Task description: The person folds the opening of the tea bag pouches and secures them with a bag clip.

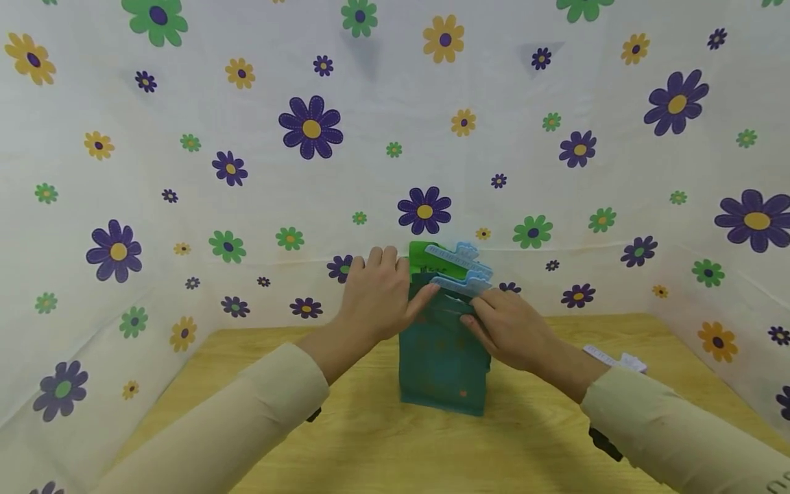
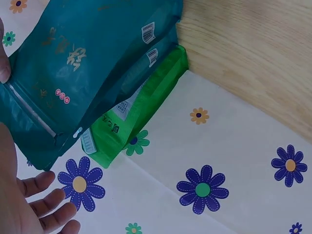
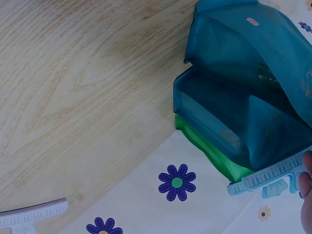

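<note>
A teal pouch stands upright on the table. In the left wrist view its front has a pale zip strip near the top. Close behind are a second teal pouch and a green pouch. A light-blue clip lies along the second teal pouch's top; another blue clip sits at the green pouch's top. My left hand is at the front pouch's upper left, thumb across its top, other fingers loosely extended beside it. My right hand pinches the front pouch's upper right edge; its fingertips are partly hidden.
A white clip lies on the wooden table to the right, partly behind the right forearm. A white cloth with printed flowers hangs behind the pouches and along both sides.
</note>
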The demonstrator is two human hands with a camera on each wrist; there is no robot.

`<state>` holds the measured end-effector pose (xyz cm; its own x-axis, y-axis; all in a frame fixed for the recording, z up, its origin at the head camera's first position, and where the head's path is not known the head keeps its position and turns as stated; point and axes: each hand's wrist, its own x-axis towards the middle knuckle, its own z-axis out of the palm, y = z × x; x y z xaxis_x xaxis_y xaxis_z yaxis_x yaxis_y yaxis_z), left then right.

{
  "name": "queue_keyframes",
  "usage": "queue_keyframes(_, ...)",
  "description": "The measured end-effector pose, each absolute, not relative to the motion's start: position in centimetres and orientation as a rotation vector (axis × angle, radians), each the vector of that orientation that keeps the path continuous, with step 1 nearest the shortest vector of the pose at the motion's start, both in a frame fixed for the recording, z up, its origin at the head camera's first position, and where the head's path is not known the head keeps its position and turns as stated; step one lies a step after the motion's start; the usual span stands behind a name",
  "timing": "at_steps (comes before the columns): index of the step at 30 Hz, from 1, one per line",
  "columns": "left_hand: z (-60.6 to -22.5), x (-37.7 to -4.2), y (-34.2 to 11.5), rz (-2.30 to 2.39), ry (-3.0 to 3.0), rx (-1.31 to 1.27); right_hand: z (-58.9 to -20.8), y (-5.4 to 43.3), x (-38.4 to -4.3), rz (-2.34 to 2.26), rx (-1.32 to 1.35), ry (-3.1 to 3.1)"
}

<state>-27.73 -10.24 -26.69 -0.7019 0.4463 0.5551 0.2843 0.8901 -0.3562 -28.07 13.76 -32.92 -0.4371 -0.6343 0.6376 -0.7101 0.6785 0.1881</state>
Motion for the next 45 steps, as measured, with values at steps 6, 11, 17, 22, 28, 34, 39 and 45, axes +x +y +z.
queue_keyframes(6, -26.1, -28.4, -8.8, 0.268, -2.464, -0.657, -33.0, 13.7, -28.0, 0.139, 1.03, -2.223)
queue_keyframes(11, -25.9, -28.6, -8.4, 0.092, -2.467, -0.868, -33.1, 13.6, -28.1, 0.132, 1.034, -2.2)
queue_keyframes(17, -26.1, -28.7, -9.0, 0.067, -2.425, -0.92, -32.9, 13.5, -28.1, 0.127, 1.039, -2.19)
queue_keyframes(22, -26.5, -29.0, -9.0, -0.03, -2.55, -1.016, -33.0, 13.9, -28.1, 0.115, 1.033, -2.192)
queue_keyframes(28, -26.7, -28.9, -9.1, -0.091, -2.624, -1.068, -32.9, 14.2, -27.8, 0.246, 1.043, -2.241)
queue_keyframes(34, -26.7, -28.6, -9.2, -0.088, -2.614, -1.118, -32.6, 14.3, -27.8, 0.439, 0.987, -2.297)
queue_keyframes(39, -26.8, -28.6, -9.3, -0.068, -2.62, -1.141, -32.7, 14.1, -27.7, 0.404, 0.999, -2.367)
queue_keyframes(45, -26.9, -28.7, -9.3, -0.053, -2.631, -1.154, -33.1, 13.9, -27.5, 0.354, 1.049, -2.386)
